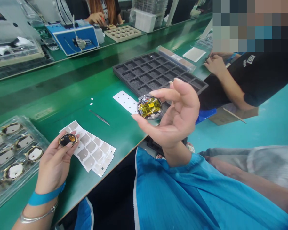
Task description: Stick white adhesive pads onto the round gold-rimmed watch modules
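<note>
Clear tray (38, 129) left of the left hand (55, 158) runs out of frame, and the right hand (177, 118) blocks part of the black foam tray (122, 77); tiny bits inside the disc (149, 107) are hard to make out; bare green table (105, 92) between the hands, just tweezers (99, 117) and scraps (91, 103) there; left fingers are closed round a watch case (68, 140); right thumb and finger, spread disc-wide, pinch that disc's rim.

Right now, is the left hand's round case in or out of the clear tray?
Out: the left hand grips the round case beside the clear tray.
</note>
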Motion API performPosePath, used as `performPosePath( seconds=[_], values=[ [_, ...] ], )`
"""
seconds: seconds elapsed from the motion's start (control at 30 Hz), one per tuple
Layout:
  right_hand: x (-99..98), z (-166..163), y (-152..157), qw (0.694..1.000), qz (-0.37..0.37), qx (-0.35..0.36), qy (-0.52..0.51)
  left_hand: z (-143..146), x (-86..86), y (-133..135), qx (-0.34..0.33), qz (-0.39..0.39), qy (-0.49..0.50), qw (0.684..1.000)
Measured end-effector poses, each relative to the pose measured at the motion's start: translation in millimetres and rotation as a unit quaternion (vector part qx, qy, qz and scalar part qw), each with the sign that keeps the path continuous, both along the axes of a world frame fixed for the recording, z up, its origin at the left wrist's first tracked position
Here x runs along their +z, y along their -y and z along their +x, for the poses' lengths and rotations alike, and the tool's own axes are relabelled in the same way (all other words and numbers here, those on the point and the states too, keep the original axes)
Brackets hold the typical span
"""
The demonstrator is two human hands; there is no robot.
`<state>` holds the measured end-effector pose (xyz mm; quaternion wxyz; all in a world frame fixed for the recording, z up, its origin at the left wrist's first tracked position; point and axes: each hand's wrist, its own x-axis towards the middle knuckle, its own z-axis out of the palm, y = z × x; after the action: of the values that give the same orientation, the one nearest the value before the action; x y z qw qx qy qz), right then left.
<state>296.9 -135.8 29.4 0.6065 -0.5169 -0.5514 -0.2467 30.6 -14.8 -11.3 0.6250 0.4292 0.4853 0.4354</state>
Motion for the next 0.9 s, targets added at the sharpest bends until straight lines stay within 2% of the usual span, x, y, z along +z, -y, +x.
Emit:
performPosePath(
  seconds=[0.2,0.37,0.47,0.6,0.77,0.9],
  values=[
    [2.6,-2,0,1.000,0.013,0.006,0.004,1,-0.5,0,-0.001,-0.001,0.002,1.000],
    [7.2,0,-4,0.992,0.116,-0.011,0.050,1,-0.4,0,0.002,-0.003,0.002,1.000],
    [8.6,4,-8,0.987,0.145,-0.004,0.069,0,-0.1,0,0.003,-0.003,0.004,1.000],
    [8.3,7,-8,0.984,0.156,0.009,0.089,-1,-0.2,0,0.003,-0.002,-0.001,1.000],
    [6.0,8,-4,0.993,0.096,0.025,0.061,-2,-1.5,-1,0.000,0.003,0.002,1.000],
    [3.9,9,-6,0.991,0.118,0.025,0.058,-1,-1.8,-1,0.006,-0.001,0.008,1.000]
  ],
)
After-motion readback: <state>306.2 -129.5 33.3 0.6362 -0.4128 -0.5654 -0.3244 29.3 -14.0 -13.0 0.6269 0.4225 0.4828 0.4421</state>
